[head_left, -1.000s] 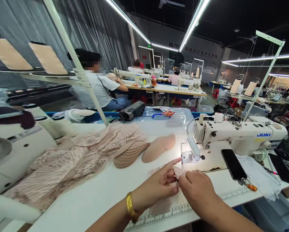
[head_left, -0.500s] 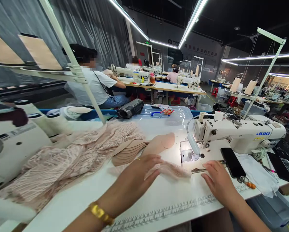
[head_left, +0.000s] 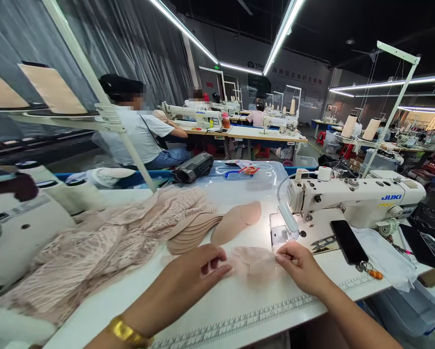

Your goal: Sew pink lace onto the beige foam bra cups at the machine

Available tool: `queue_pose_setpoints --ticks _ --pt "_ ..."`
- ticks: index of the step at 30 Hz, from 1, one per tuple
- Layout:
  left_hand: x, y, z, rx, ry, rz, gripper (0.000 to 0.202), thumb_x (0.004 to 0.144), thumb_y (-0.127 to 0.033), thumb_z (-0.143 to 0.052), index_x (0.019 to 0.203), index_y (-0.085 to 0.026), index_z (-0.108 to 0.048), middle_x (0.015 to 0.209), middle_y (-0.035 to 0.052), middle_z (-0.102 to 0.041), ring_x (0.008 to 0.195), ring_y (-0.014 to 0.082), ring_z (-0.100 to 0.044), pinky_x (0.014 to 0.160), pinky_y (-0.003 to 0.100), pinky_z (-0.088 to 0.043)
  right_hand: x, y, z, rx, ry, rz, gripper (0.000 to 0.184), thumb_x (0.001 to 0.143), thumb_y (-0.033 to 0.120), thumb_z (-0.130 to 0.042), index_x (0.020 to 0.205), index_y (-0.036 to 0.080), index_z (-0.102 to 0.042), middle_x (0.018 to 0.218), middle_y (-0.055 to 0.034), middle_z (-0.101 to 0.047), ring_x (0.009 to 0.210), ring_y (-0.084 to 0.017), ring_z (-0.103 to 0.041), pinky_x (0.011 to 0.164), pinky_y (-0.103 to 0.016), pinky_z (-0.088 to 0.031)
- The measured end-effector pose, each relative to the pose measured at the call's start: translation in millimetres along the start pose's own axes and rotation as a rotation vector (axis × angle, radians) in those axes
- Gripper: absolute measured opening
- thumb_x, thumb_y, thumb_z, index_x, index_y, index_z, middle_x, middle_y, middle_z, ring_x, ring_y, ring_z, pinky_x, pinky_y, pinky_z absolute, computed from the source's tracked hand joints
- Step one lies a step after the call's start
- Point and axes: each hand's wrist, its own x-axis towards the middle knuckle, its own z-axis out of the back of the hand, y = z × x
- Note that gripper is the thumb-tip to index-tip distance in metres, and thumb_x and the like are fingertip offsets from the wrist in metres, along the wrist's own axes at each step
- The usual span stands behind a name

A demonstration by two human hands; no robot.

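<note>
A small piece of sheer pale pink fabric (head_left: 253, 261) is stretched between my hands, slightly blurred, just above the white table (head_left: 275, 303). My left hand (head_left: 199, 266), with a gold bracelet (head_left: 124, 332) at the wrist, has its fingers curled at the fabric's left edge. At the right edge, my right hand (head_left: 300, 266) pinches the cloth between thumb and fingers. Beyond the left hand lie a fanned stack of beige pads (head_left: 190, 235) and two overlapping beige pads (head_left: 235, 223). Thread snips (head_left: 323, 243) rest past the right hand, near the sewing machine (head_left: 355, 196).
Pink lace fabric (head_left: 104, 247) is heaped at left. A black phone (head_left: 349, 242) with an orange key charm lies at right beside white cloth (head_left: 380, 257). A measuring tape (head_left: 246, 320) runs along the front edge. Another person (head_left: 137, 131) sits at a machine ahead.
My right hand has moved left from beside the snips and closed on the fabric's edge. The fabric has been spread out between both hands. My left fingers have curled in.
</note>
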Motion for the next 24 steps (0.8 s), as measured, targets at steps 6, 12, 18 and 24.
queue_pose_setpoints --ticks 6,12,18,24 --pt "27.7 -51.1 -35.8 -0.291 0.052 -0.221 0.050 0.080 -0.023 -0.052 0.129 -0.022 -0.056 0.119 0.0085 -0.072 0.110 0.0302 -0.065 0.094 0.043 -0.048 -10.8 14.2 -1.1 0.175 -0.066 0.008 0.041 0.099 0.056 -0.058 0.079 0.020 -0.058 0.074 0.0026 -0.048 0.071 -0.015 -0.045 0.068 -0.028 -0.036" --pt "40.6 -59.1 -33.4 -0.723 0.098 0.007 0.041 0.088 -0.060 -0.056 0.073 -0.021 -0.057 0.073 -0.0004 -0.055 0.070 0.0201 -0.051 0.066 0.030 -0.041 -28.4 -4.6 18.4 0.358 -0.127 -0.205 0.062 0.089 0.081 -0.057 0.089 0.019 -0.064 0.075 0.0012 -0.052 0.071 -0.016 -0.050 0.067 -0.029 -0.041" --pt "24.6 -61.8 -51.7 -0.914 0.027 0.121 0.055 0.083 -0.076 -0.057 0.076 -0.022 -0.060 0.071 -0.0012 -0.055 0.070 0.0197 -0.052 0.068 0.030 -0.048 -30.2 -11.5 -13.1 0.613 -0.096 -0.271 0.068 0.069 0.061 -0.090 0.115 0.022 -0.060 0.089 0.0000 -0.063 0.085 -0.019 -0.060 0.082 -0.032 -0.046" --pt "0.7 -15.0 -54.5 -0.958 -0.023 0.318 0.053 0.073 -0.075 -0.071 0.079 -0.023 -0.072 0.079 0.0040 -0.071 0.083 0.0260 -0.067 0.077 0.033 -0.058 -21.0 -2.3 -20.8 0.544 -0.283 -0.229 0.026 0.085 0.045 -0.071 0.084 0.021 -0.060 0.079 0.0030 -0.055 0.077 -0.016 -0.049 0.075 -0.028 -0.038"
